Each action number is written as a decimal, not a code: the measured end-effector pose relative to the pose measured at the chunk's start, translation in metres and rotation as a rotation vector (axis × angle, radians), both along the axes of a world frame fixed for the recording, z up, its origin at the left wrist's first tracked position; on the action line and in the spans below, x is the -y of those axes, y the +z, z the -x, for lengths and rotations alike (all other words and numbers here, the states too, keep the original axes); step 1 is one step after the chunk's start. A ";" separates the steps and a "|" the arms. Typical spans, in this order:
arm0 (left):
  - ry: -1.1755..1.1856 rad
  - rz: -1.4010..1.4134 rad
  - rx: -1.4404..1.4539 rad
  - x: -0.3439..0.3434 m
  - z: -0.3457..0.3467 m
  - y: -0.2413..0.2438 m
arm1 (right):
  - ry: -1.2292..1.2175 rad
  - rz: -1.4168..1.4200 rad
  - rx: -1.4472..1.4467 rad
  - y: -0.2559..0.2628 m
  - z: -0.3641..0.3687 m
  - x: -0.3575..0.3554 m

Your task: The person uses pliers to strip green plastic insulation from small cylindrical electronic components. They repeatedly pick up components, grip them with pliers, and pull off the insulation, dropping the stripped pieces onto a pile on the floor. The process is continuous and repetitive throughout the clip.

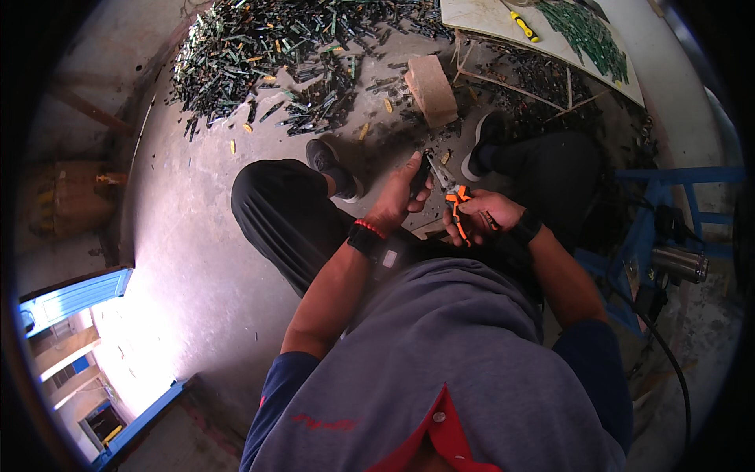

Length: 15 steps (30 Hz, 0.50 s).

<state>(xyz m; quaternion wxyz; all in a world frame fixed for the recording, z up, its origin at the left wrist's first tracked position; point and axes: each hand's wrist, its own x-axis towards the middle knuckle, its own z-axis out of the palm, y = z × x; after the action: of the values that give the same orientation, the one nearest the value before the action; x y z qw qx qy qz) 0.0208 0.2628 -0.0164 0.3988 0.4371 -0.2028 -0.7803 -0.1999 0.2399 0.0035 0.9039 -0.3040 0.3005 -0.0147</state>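
My left hand (pixel 403 190) is closed on a dark elongated part (pixel 420 174), held upright between thumb and fingers. In my right hand (pixel 482 213) are long-nose pliers with orange and black handles (pixel 458 203). The metal jaws of the pliers point up and left and meet or nearly meet the top of the dark part; whether they grip it cannot be told. Small dark scraps lie on the floor around both hands, which are between my knees.
A pile of dark and green strips (pixel 253 65) covers the floor ahead. Near my feet lies a reddish block (pixel 432 91). A low table (pixel 472 17) holds green strips (pixel 590 38) and a yellow-black screwdriver (pixel 524 26). At right are a blue frame (pixel 678 175) and a steel flask (pixel 679 264).
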 end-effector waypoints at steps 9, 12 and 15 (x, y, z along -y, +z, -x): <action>-0.071 -0.022 0.011 -0.002 0.003 -0.001 | -0.009 -0.033 0.075 0.000 0.003 0.003; -0.016 -0.060 -0.025 -0.001 0.003 -0.002 | 0.007 -0.008 0.080 0.002 0.003 0.002; -0.035 -0.046 -0.125 0.002 -0.004 -0.008 | 0.004 -0.013 0.088 0.003 0.004 0.001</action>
<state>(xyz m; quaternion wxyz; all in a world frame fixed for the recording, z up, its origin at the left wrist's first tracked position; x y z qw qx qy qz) 0.0245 0.2613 -0.0244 0.3868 0.3929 -0.1672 -0.8173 -0.2036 0.2386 0.0062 0.9183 -0.2977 0.2599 -0.0243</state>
